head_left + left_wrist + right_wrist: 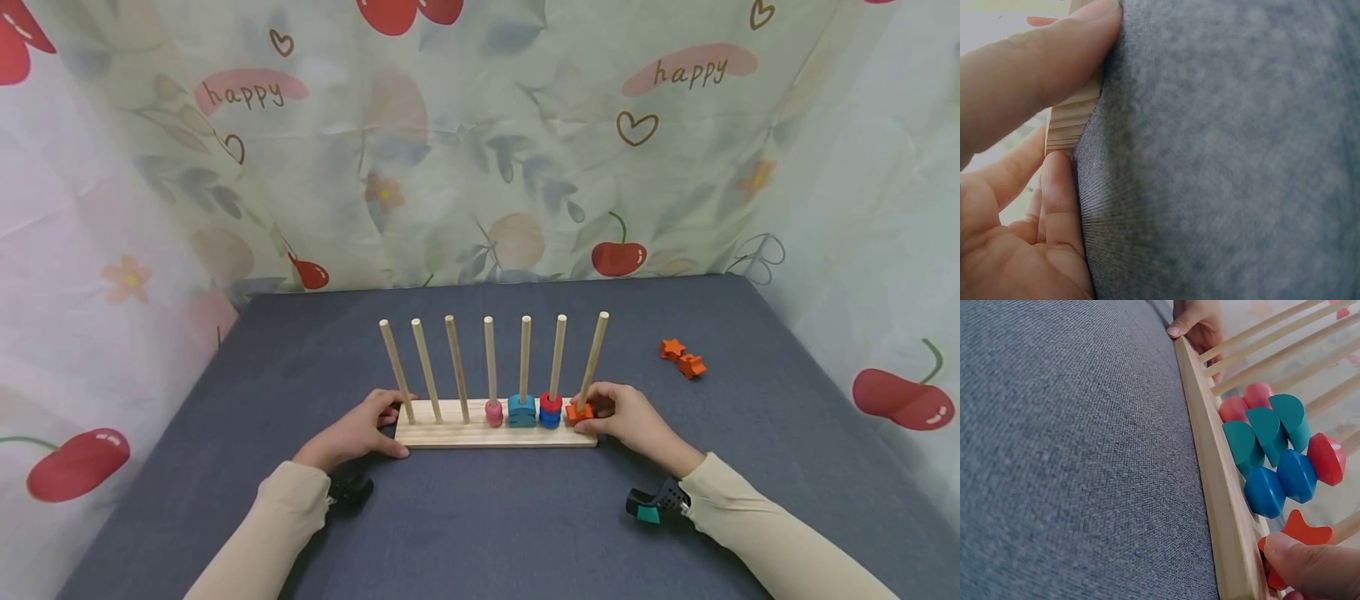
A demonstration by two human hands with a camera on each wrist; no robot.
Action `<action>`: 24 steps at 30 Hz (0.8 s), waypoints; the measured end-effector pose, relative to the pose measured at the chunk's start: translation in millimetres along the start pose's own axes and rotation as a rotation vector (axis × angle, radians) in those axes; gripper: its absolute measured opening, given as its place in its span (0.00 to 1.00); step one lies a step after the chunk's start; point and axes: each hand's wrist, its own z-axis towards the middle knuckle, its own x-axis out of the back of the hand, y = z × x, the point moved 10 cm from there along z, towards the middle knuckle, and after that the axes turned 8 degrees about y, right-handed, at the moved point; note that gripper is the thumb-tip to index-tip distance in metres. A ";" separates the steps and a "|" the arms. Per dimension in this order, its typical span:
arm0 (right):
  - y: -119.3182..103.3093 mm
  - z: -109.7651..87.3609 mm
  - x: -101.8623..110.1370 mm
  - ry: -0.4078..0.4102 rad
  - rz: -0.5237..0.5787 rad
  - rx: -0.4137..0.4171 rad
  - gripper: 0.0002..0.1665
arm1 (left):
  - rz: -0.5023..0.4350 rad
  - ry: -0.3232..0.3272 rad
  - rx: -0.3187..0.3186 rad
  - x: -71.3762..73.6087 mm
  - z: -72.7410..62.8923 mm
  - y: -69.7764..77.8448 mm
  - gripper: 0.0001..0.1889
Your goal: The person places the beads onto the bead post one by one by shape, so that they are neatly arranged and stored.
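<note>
A wooden peg board [480, 436] with several upright pegs lies on the table. My left hand [367, 427] grips its left end, thumb along the front edge and fingers behind the end, as the left wrist view also shows. At the other end my right hand [626, 414] pinches an orange star bead [576, 414] low on the rightmost peg. The right wrist view shows the thumb [1304, 562] against the orange star [1305, 530]. Along the row sit pink beads [493, 413], teal half-round beads [522, 412], and blue beads [550, 420] under a red bead [551, 402].
Two loose orange stars [672, 349] lie at the right rear of the dark grey tabletop [480, 525]. Three bare pegs [423, 367] stand at the board's left. A printed curtain [480, 167] hangs behind and at both sides.
</note>
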 end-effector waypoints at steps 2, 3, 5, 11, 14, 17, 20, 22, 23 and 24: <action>-0.8 -0.6 0.2 -0.005 0.016 0.007 0.17 | 0.001 0.000 0.000 0.1 0.1 -0.2 0.42; -1.0 -0.8 0.8 -0.008 0.028 0.008 0.18 | 0.003 -0.001 0.002 0.0 0.2 -0.5 0.42; -2.1 -1.2 3.8 -0.018 0.044 0.008 0.20 | 0.004 -0.001 0.004 0.0 0.3 -0.8 0.42; -6.9 -0.4 32.3 -0.020 0.006 0.012 0.30 | 0.009 -0.003 0.010 -0.3 0.3 -1.5 0.42; -6.0 0.3 54.1 0.002 0.012 0.002 0.33 | 0.007 -0.001 0.012 -0.2 0.2 -2.0 0.42; -0.7 0.6 78.4 0.049 0.036 -0.017 0.36 | 0.004 0.000 0.010 -0.1 0.3 -2.2 0.42; 8.9 0.4 103.2 0.117 0.030 -0.036 0.39 | 0.003 0.003 0.005 0.1 0.5 -2.1 0.42; 17.6 -0.1 117.7 0.159 0.017 -0.056 0.40 | 0.005 0.005 0.002 0.2 0.6 -2.1 0.42; 22.4 -0.4 123.9 0.177 0.007 -0.069 0.41 | 0.006 0.007 0.000 0.2 0.7 -2.1 0.42; 27.4 -0.9 129.0 0.190 -0.004 -0.085 0.43 | 0.006 0.008 -0.001 0.2 0.7 -2.1 0.42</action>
